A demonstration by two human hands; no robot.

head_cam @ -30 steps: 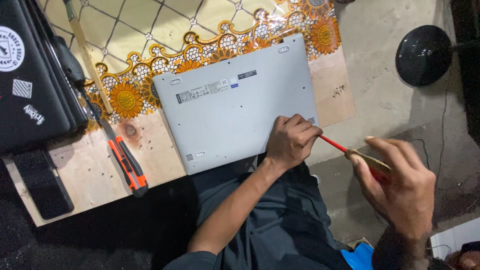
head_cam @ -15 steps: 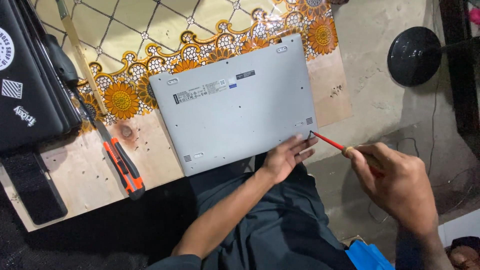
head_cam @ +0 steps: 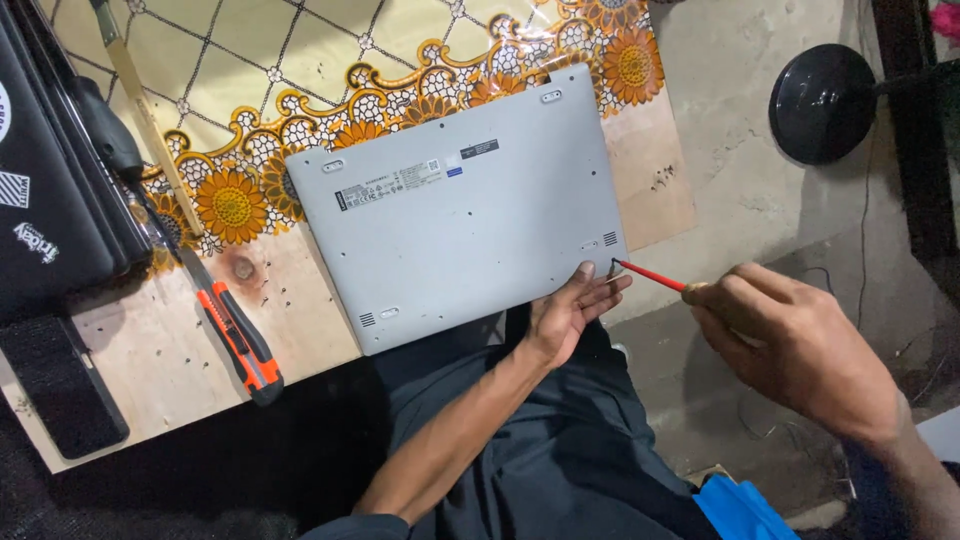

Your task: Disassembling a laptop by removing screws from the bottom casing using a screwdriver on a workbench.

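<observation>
The right hand (head_cam: 800, 350) grips a red screwdriver (head_cam: 650, 277), while the open left hand (head_cam: 565, 315) touches the laptop (head_cam: 460, 205).

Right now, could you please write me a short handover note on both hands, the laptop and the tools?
Left hand: open, fingertips resting on the near right corner of the silver laptop, which lies underside up on the wooden board.
Right hand: closed on a red-shafted screwdriver, its tip at a screw hole by that corner.
Orange and black screwdriver lies unused on the board, left of the laptop.
Done: cannot tell which screws are out.
Left: the bottom cover is still on.
</observation>
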